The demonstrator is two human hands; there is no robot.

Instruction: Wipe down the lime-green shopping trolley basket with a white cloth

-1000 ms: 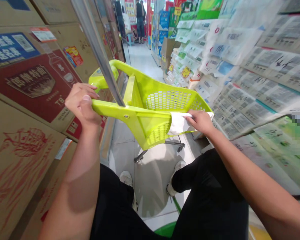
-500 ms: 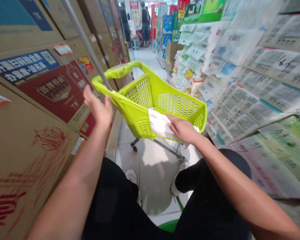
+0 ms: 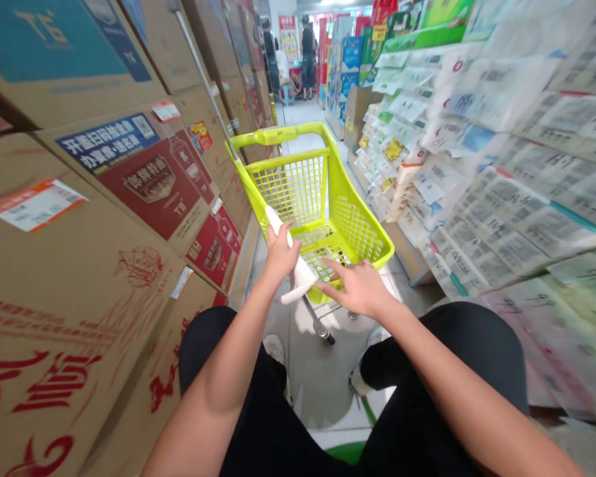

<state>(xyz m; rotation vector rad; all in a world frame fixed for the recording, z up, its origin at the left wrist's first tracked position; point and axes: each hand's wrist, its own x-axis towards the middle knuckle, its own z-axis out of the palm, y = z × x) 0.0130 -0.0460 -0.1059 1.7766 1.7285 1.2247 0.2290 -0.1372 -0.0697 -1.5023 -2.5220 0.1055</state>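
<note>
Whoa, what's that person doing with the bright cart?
The person's left hand holds a white cloth against the side rim of a yellow-green shopping cart. Their right hand is open, fingers spread, close to the cloth's lower end; whether it touches is hard to tell. The cart stands between cardboard boxes on the left and stacked plastic-wrapped packs on the right. Farther down the aisle, there are other people.

Shop interior: cartons [image 3: 149, 179] bearing price tags [image 3: 37, 204] stand left of the fingers [image 3: 338, 270]; wrapped packs [image 3: 521, 199] with handwritten numbers to their right; a shopping cart [image 3: 338, 169] just beyond.
</note>
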